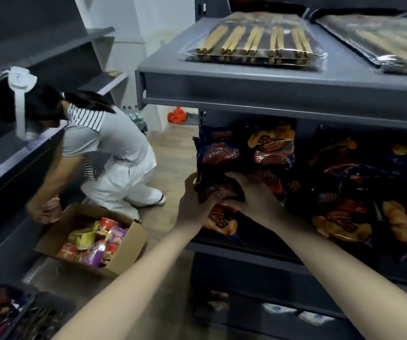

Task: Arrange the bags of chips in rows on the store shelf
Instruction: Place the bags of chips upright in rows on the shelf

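At the lower left a dark basket (38, 312) holds more chip bags. Beyond it an open cardboard box (126, 256) of cup noodles sits on the floor, beside a second person (114, 153) crouching at the opposite shelving. At the left end of the middle shelf (246, 251), the left hand (195, 204) curls round the left edge of a dark bag of chips (218, 190). The right hand (254, 195) grips its right side, fingers curled over the front. The bag stands roughly upright at the shelf's front, long axis up and down, face toward the camera (print too blurred to tell top from bottom). Other bags (273, 148) stand behind it, and more lie flat (344, 217) to the right.
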The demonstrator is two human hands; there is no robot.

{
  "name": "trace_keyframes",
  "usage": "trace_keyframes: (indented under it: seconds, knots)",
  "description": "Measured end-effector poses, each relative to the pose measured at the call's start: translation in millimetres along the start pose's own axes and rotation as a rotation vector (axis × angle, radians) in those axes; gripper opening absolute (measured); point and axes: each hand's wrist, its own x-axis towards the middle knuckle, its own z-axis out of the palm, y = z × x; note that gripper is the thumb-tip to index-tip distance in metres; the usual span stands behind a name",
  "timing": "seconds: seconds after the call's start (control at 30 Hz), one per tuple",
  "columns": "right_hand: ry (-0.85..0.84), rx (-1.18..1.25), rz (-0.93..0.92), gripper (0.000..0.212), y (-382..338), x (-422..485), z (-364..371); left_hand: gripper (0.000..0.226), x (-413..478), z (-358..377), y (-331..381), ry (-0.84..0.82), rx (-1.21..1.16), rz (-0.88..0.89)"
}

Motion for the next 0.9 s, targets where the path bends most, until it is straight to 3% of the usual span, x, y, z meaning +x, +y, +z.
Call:
trace_keyframes:
  seconds: [0.13, 0.2, 0.27, 0.33, 0.43, 0.53, 0.67, 0.77, 0.9]
  knots:
    - [0.071, -0.084, 0.036, 0.065, -7, -3, 8, 0.061, 5, -5, -6, 0.012, -0.092, 0.029]
    - [0.187, -0.097, 0.095, 0.066, -13, -8, 12, 0.059, 8, -8, -8, -0.015, -0.146, 0.050]
    - [0.373, 0.025, 0.187, 0.064, -21, -17, 15, 0.057, 9, -11, -9, -0.025, -0.193, 0.066]
    - [0.503, 0.308, 0.325, 0.064, -30, -27, 17, 0.058, 10, -15, -12, -0.015, -0.254, 0.070]
    - [0.406, 0.715, 0.486, 0.076, -40, -36, 18, 0.057, 11, -19, -13, -0.013, -0.324, 0.081]
    - [0.249, 0.860, 0.523, 0.085, -42, -40, 22, 0.052, 8, -21, -12, -0.044, -0.367, 0.110]
    - [0.269, 0.883, 0.514, 0.054, -42, -44, 20, 0.055, 6, -20, -12, -0.117, -0.331, 0.143]
    - [0.327, 0.895, 0.512, 0.047, -39, -51, 22, 0.066, 3, -20, -11, -0.215, -0.225, 0.101]
    - [0.388, 0.997, 0.558, 0.041, -38, -58, 28, 0.045, -2, -18, -17, -0.260, -0.159, 0.023]
